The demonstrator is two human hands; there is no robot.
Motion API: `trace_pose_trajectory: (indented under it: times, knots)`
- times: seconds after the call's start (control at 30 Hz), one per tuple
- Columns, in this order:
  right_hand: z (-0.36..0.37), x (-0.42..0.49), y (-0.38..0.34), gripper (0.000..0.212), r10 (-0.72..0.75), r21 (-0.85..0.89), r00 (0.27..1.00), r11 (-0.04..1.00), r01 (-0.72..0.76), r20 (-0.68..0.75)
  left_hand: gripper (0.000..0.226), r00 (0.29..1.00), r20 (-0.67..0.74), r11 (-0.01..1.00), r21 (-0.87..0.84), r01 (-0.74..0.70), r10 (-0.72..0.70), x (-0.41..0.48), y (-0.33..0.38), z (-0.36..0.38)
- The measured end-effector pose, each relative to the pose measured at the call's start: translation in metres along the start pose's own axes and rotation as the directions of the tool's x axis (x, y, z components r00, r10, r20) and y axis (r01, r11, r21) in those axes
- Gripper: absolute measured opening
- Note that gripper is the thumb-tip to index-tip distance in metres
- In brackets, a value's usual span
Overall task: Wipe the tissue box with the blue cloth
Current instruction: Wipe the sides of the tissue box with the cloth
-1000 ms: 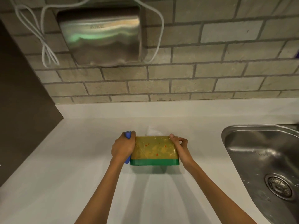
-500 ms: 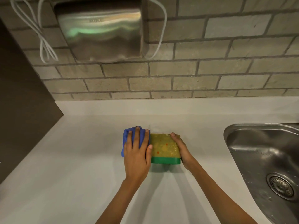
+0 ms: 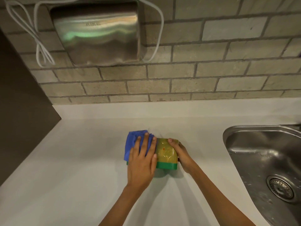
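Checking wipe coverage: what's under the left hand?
The blue cloth, pressed flat on the left part of the tissue box top by the left hand. The box surface beneath it is hidden.

Dim, warm indoor light from above. Soft double shadows under both forearms, fanning toward the lower frame across the pale tabletop (image 3: 68, 168). Greenish-white glare streaked over the steel hand dryer (image 3: 97, 33) at upper left; fainter sheen on the sink (image 3: 263, 154) at right. Wide-angle bending of brick lines near the edges. Slight softness overall.
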State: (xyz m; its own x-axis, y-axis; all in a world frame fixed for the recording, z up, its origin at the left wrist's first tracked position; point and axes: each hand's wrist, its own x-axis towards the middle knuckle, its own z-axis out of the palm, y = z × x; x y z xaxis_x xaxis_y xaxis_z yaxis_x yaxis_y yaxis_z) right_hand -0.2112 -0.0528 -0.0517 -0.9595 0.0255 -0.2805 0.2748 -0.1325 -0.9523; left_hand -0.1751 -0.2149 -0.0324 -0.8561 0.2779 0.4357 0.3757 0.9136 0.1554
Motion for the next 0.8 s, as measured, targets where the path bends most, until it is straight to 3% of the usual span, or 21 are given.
trace_pose_trajectory:
  times: [0.07, 0.17, 0.27, 0.33, 0.4, 0.53, 0.67, 0.73, 0.8]
  knots:
    - [-0.001, -0.001, -0.001, 0.064, 0.02, -0.019, 1.0, 1.0, -0.02, 0.005, 0.057, 0.998, -0.043, 0.999, -0.003, 0.042, -0.042, -0.004, -0.018, -0.001]
    - [-0.002, -0.002, -0.003, 0.047, 0.035, -0.028, 0.999, 0.999, -0.034, 0.026, 0.07, 0.968, -0.042, 0.967, -0.069, 0.245, -0.248, 0.006, -0.03, -0.007]
    - [-0.002, -0.003, -0.003, 0.056, 0.048, -0.013, 0.998, 0.999, -0.048, 0.04, 0.075, 0.936, 0.048, 0.893, -0.285, 0.347, -0.349, 0.014, -0.031, -0.007]
    - [-0.001, -0.003, -0.004, 0.06, 0.062, -0.004, 0.997, 0.998, -0.062, 0.052, 0.065, 0.906, 0.051, 0.811, -0.427, 0.4, -0.419, 0.018, -0.029, -0.005]
    - [-0.002, -0.004, -0.005, 0.06, 0.074, -0.002, 0.995, 0.997, -0.074, 0.062, 0.06, 0.877, 0.01, 0.789, -0.431, 0.438, -0.481, 0.023, -0.023, -0.003]
    - [-0.004, -0.002, -0.004, 0.055, 0.081, 0.012, 0.996, 0.997, -0.081, 0.044, 0.059, 0.94, -0.048, 0.913, -0.256, 0.316, -0.339, 0.024, -0.007, -0.002]
    - [-0.006, -0.002, -0.003, 0.055, 0.062, 0.021, 0.997, 0.998, -0.063, 0.037, 0.061, 0.978, -0.033, 0.962, -0.188, 0.197, -0.206, 0.007, -0.017, 0.002]
    - [-0.006, -0.002, -0.003, 0.057, 0.062, -0.003, 0.997, 0.998, -0.062, 0.041, 0.063, 0.966, -0.023, 0.919, -0.315, 0.236, -0.256, 0.005, -0.025, 0.002]
    - [-0.007, -0.002, -0.003, 0.057, 0.066, -0.011, 0.997, 0.998, -0.066, 0.046, 0.062, 0.938, 0.021, 0.804, -0.508, 0.307, -0.345, 0.007, -0.029, 0.002]
